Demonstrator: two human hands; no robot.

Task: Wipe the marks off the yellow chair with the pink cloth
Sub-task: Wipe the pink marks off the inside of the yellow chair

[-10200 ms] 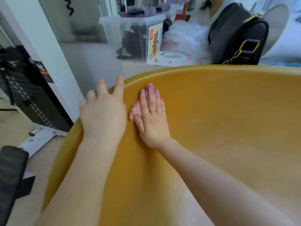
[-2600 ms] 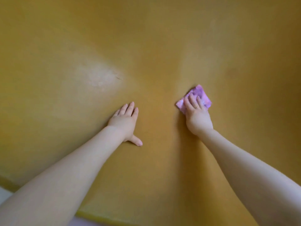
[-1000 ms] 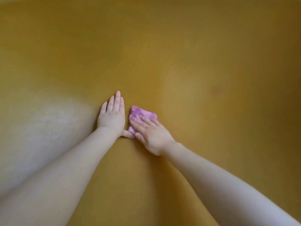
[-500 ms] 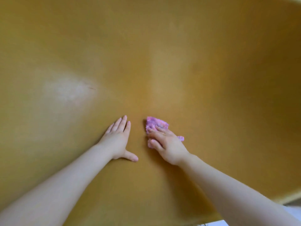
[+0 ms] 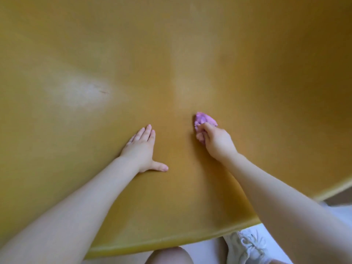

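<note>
Two hands, right hand point(image 5: 217, 141) gripping pink cloth point(image 5: 204, 119)

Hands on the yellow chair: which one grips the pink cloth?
The right hand, fingers curled round the crumpled pink cloth; the left hand lies flat and empty on the chair.

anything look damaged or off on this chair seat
One thing: a short dark mark, like a scratch or scuff, sits in the pale glare patch on the yellow chair, up and left of the flat left hand. The pink cloth, bunched in the right hand, is well away from it.
</note>
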